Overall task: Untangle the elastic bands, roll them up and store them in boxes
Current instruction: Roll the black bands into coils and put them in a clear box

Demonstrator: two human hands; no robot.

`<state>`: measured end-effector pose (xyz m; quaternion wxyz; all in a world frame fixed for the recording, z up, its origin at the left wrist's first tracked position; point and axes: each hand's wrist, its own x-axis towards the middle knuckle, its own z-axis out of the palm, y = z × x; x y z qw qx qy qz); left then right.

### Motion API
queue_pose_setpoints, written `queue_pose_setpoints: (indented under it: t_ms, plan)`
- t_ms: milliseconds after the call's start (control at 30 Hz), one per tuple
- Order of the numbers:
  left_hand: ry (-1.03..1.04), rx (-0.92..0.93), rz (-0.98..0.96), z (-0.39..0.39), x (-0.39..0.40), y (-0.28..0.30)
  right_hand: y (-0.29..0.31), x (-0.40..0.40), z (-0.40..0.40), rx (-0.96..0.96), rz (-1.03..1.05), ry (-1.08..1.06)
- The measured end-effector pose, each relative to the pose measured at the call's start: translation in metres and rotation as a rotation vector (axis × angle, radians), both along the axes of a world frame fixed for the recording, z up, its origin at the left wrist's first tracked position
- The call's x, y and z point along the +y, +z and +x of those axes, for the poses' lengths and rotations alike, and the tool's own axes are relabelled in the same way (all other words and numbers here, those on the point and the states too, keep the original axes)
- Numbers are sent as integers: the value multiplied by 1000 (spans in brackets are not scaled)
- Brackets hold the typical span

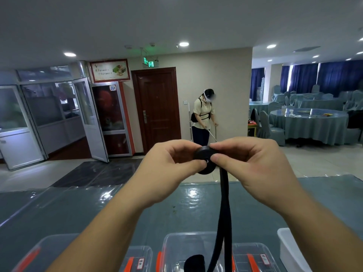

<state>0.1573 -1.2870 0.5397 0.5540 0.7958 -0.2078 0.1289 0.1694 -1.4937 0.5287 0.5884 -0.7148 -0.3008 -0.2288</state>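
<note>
Two hands are raised above a table, with a part-wound roll of black band held between them.

- Glass doors (84, 118) are seen at the far left, one leaf standing open, and a dark wooden door (157, 107) is seen further right.
- A clear box with orange clips (49, 252) is set on the table (68, 209) at the lower left, partly hidden by the left forearm.
- The left hand (169, 169) is curled, its thumb and fingertips pinched on the left side of the roll.
- The roll of black band (204, 154) is held up in mid-air between the two hands, above the far edge of the table.
- The loose band (224, 213) is hung straight down from the roll, its lower end passing over an open clear box (176, 250) at the bottom edge; a dark item lies inside that box, too cropped to identify.
- A person with a long-handled tool (203, 116) is seen standing by the back wall, behind the roll.
- The right hand (253, 167) is curled, its thumb and forefinger pinched on the right side of the roll.
- A clear lid with an orange clip (253, 256) and a white container (290, 250) are placed at the lower right.
- Round tables with covered chairs (308, 122) are seen at the far right.
</note>
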Motion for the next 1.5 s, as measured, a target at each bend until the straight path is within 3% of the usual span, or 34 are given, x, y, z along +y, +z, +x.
queue_pose_setpoints:
  t_ms: [167,333,467,533,700,900,1067,1200,1233,1367,1500]
  plan:
    - [-67,128,-310,-7,-9,-2,-4,0,1,56,133,64]
    - [-22,23,-37,-5,-5,-2,-3,-7,-3,49,-57,60]
    - [-130,113,-386,-10,-10,1,-3,-7,-3,25,104,85]
    - [-157,151,-447,-12,-12,-1,-3,-9,-2,60,130,124]
    - [-78,81,-147,-14,-8,4,-2,-13,-6,73,-3,120]
    - [-91,151,-358,-12,-11,-2,-1,-13,-4,105,125,168]
    - [-30,28,-27,-11,-7,-1,-2,-14,-7,111,-15,81]
    - [-57,103,-292,-9,-12,-6,-4,-11,-7,115,123,131]
    - [-52,108,-295,-9,-12,-8,-4,-11,-6,128,133,140]
    - [-48,37,-14,-8,-10,-4,-3,-13,-6,139,10,138]
    - [-7,20,-245,-10,-14,-2,-2,-7,-6,77,115,101]
